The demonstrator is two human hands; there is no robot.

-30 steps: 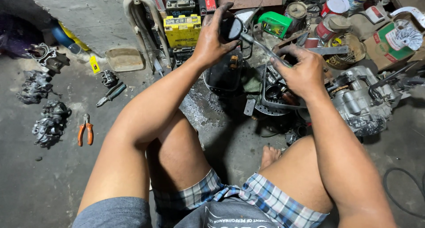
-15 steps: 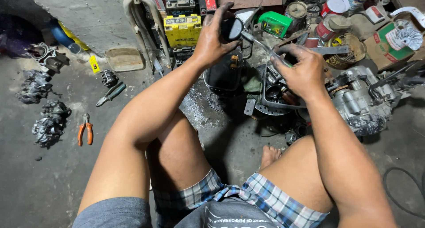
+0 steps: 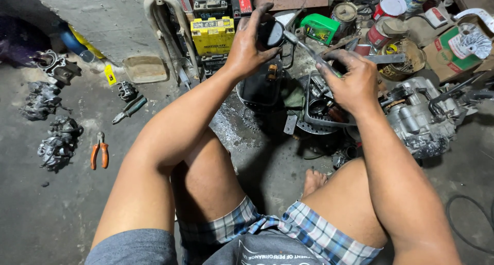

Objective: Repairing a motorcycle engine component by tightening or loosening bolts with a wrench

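Note:
My left hand [image 3: 250, 41] is raised and wrapped around a small round dark metal part [image 3: 271, 33]. My right hand [image 3: 354, 82] grips a thin metal tool [image 3: 309, 51] whose tip meets that round part. Both hands are greasy. Below them on the concrete floor sit a black pan [image 3: 260, 90] and a dark engine cover [image 3: 321, 108]. A grey engine block [image 3: 419, 115] lies just right of my right hand. My bare knees and checked shorts fill the foreground.
Orange-handled pliers [image 3: 99, 150] and a screwdriver [image 3: 129, 110] lie on the floor at left, beside several grey engine parts [image 3: 56, 139]. A yellow battery [image 3: 212, 35], a green container [image 3: 320, 28], tins [image 3: 388, 7] and a cardboard box [image 3: 455, 46] crowd the back. A black cable [image 3: 465, 218] loops at right.

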